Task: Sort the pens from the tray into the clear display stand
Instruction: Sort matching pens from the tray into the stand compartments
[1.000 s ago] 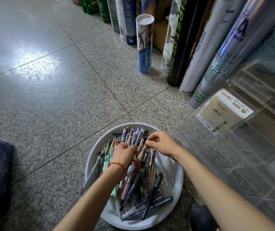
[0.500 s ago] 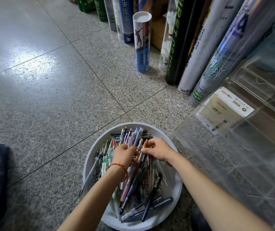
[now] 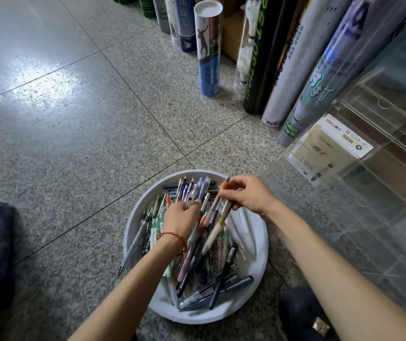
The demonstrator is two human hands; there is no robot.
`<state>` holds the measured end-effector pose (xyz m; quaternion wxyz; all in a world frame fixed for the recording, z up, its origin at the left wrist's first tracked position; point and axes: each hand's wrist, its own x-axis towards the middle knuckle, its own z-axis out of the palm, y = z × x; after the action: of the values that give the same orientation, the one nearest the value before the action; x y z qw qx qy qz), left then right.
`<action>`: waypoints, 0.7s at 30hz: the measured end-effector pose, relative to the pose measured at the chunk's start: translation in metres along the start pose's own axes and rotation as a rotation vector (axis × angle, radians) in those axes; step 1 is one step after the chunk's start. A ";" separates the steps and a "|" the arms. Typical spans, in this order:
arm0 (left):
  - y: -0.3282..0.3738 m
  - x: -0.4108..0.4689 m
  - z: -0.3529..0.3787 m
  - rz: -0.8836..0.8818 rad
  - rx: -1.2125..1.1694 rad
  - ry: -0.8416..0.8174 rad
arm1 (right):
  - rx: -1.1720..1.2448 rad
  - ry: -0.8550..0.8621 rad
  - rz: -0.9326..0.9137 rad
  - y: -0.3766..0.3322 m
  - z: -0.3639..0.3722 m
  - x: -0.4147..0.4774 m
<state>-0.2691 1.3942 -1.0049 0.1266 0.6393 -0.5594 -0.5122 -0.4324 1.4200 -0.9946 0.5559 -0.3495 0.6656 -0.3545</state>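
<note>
White round tray (image 3: 258,264): lower centre, heaped pens (image 3: 197,267).
Right hand (image 3: 248,195): fingers pinch orange-tipped pen (image 3: 224,185).
Left hand (image 3: 181,219): fingers clasp pen bundle (image 3: 198,190).
Clear acrylic stand (image 3: 369,198): right.

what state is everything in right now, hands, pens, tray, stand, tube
left hand, grips a bunch of pens over the tray
right hand, pinches a few pens near their upper ends
tray, on the floor, heaped with loose pens
display stand, right of the tray, labelled box seen through its wall
blue tube, upright, capped
</note>
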 end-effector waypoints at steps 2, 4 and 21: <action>0.008 -0.002 -0.003 0.029 -0.091 -0.003 | -0.029 0.007 -0.065 -0.017 -0.006 -0.004; 0.025 -0.006 -0.008 0.091 -0.180 -0.008 | -0.058 0.002 -0.127 -0.036 -0.012 -0.010; 0.191 -0.150 -0.022 0.227 -0.434 -0.861 | -0.136 0.128 -0.393 -0.173 -0.093 -0.169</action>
<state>-0.3413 1.4466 -0.7778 0.0690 0.2637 -0.5074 -0.8175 -0.4884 1.4855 -0.7500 0.4077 -0.4859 0.6411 -0.4320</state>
